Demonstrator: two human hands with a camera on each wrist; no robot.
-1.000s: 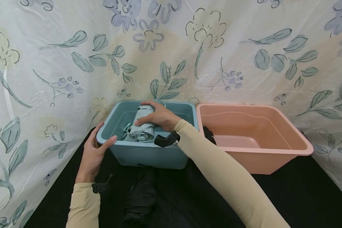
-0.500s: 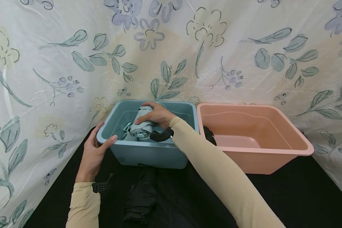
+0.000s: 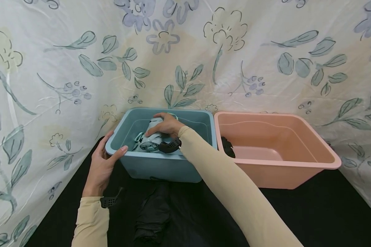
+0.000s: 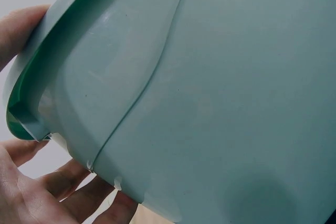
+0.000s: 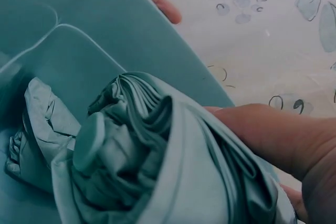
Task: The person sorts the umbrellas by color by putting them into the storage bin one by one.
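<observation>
In the head view a blue plastic tub (image 3: 170, 168) stands left of centre. My left hand (image 3: 101, 164) grips its front left corner, thumb over the rim and fingers along the outside wall, as the left wrist view also shows. Inside the tub my right hand (image 3: 167, 125) holds a folded pale blue-green umbrella (image 3: 151, 141), its thumb along the near side. The right wrist view shows the umbrella's pleated cloth and round end cap (image 5: 89, 142). Beside it in the tub lies another crumpled pale bundle (image 5: 44, 111).
A pink tub (image 3: 275, 137) stands right of the blue one, with a black object (image 3: 227, 147) at its left wall. A folded black bundle (image 3: 153, 218) lies in front on the black surface. Flower-patterned cloth (image 3: 173, 51) rises behind both tubs.
My right hand has moved slightly left and lower into the blue tub with the umbrella. The left hand has kept its hold on the corner.
</observation>
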